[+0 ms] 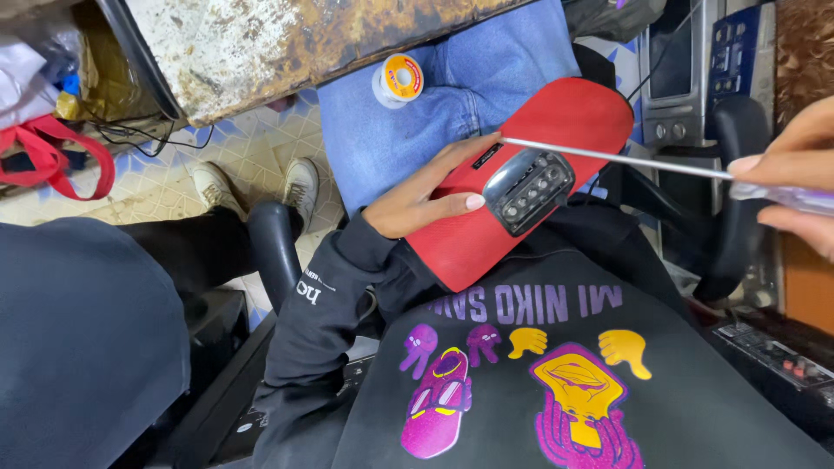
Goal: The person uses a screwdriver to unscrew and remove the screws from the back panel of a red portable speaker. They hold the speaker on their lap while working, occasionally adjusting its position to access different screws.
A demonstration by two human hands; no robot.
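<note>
Left hand: the left hand [426, 198] is lying on the red speaker [521, 178], fingers spread along its side and thumb pressing by the black panel [528, 188]; the grip is bracing it flat rather than closing round it, seemingly to keep it from sliding.

Right hand: the right hand [795, 178] is pinching the clear handle of a screwdriver [625, 159], fingers clamped together on it at the frame's right edge.

Screwdriver: its long shaft is crossing over the speaker, with the tip reaching the case's left edge near the left fingertips.

Speaker: it is resting tilted on the person's lap, against the jeans [434, 104] and dark sweatshirt, panel facing up so the tool can be reaching it.

Edges: a solder spool [398, 80] is sitting on the thigh, just beside the rusty desk [287, 43] edge above.

Room: an armrest [274, 247] is standing close at the left elbow, and stacked audio equipment [686, 69] is crowding the right.
</note>
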